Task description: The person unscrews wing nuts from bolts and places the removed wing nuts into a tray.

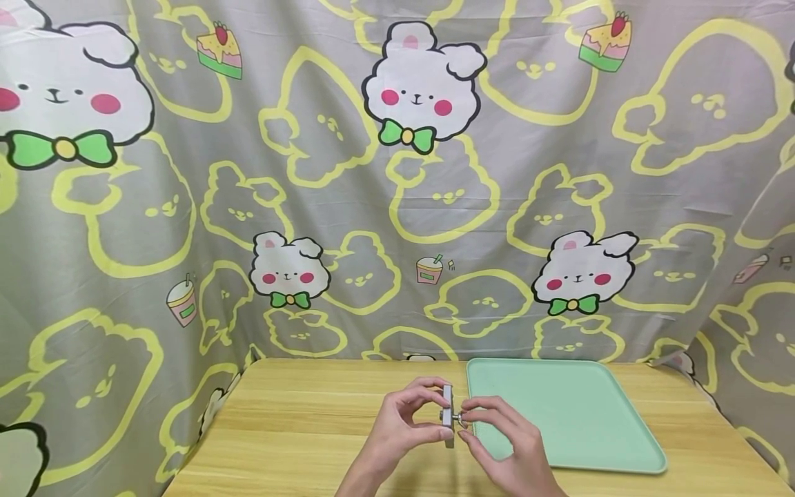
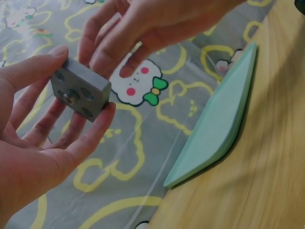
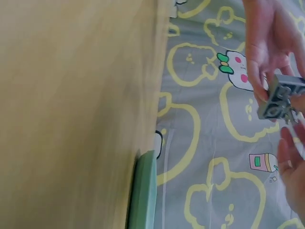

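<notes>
My left hand (image 1: 400, 422) holds a small grey metal block (image 1: 448, 413) upright by its edges, between thumb and fingers. In the left wrist view, the block (image 2: 82, 90) shows several round holes and a bolt end (image 2: 71, 96) in its middle. A shiny wing nut (image 1: 459, 418) on a threaded shank stands out from the block's right face. My right hand (image 1: 511, 436) has its thumb and curled fingertips around that wing nut. The right wrist view shows the block (image 3: 277, 98) with recesses on this face, and the right hand (image 3: 294, 179) below it.
A light green tray (image 1: 565, 414) lies on the wooden table (image 1: 292, 421), to the right and behind my hands. A grey curtain (image 1: 348, 228) with cartoon bears hangs behind the table and along both sides.
</notes>
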